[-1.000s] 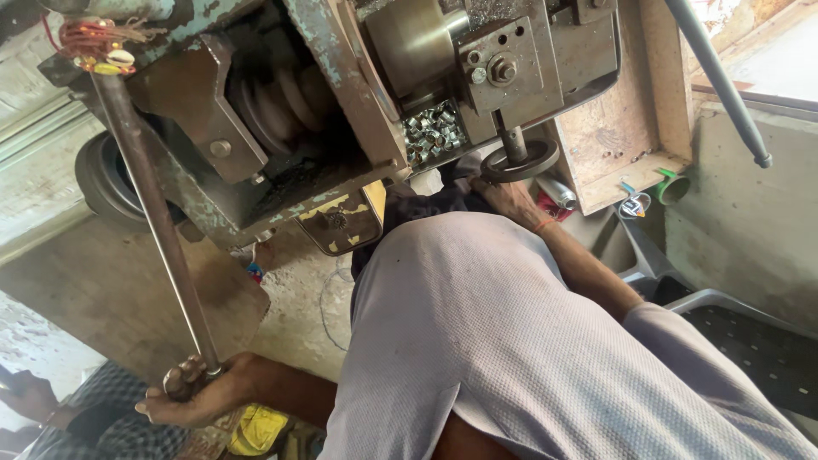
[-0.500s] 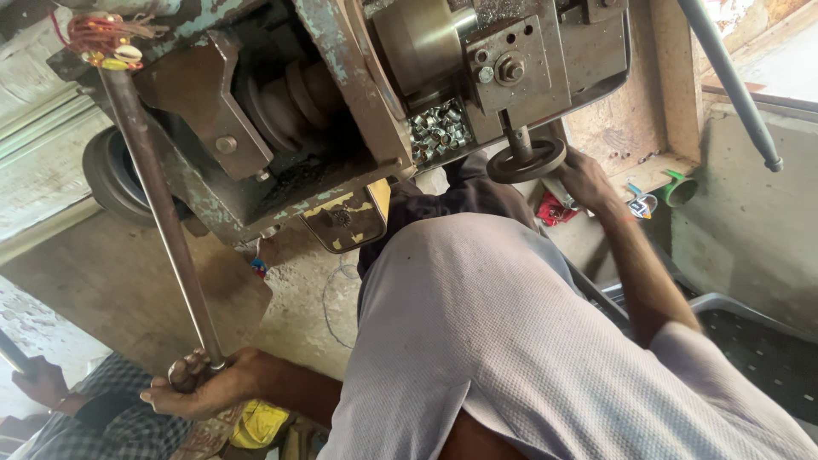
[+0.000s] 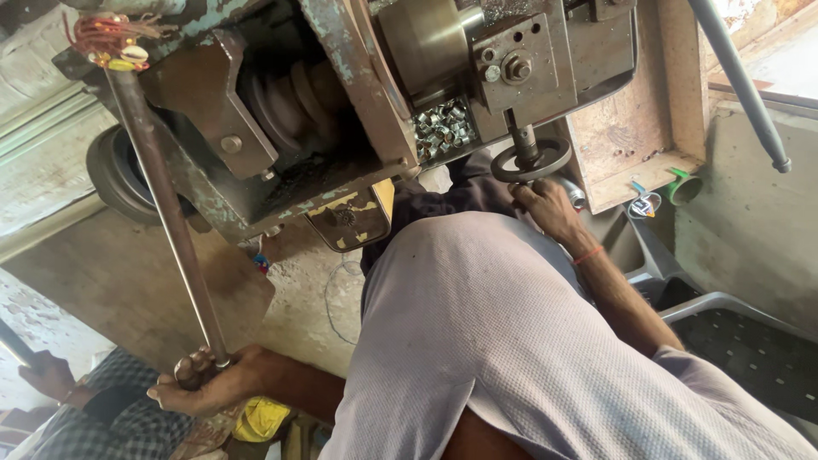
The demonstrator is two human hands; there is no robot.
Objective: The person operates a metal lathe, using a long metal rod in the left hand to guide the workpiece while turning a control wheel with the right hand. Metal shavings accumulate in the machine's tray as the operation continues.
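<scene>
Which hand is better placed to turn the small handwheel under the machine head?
The right hand: it already touches the dark handwheel from below. The left hand is far off, gripping the bottom end of the long metal lever rod.

handwheel (image 3: 531, 159) under machine (image 3: 358, 94) | lever (image 3: 166, 213) left | metal parts (image 3: 443, 128) between (in tray)

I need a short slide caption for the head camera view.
Left hand grips a long metal lever; right hand touches a small handwheel.
</scene>
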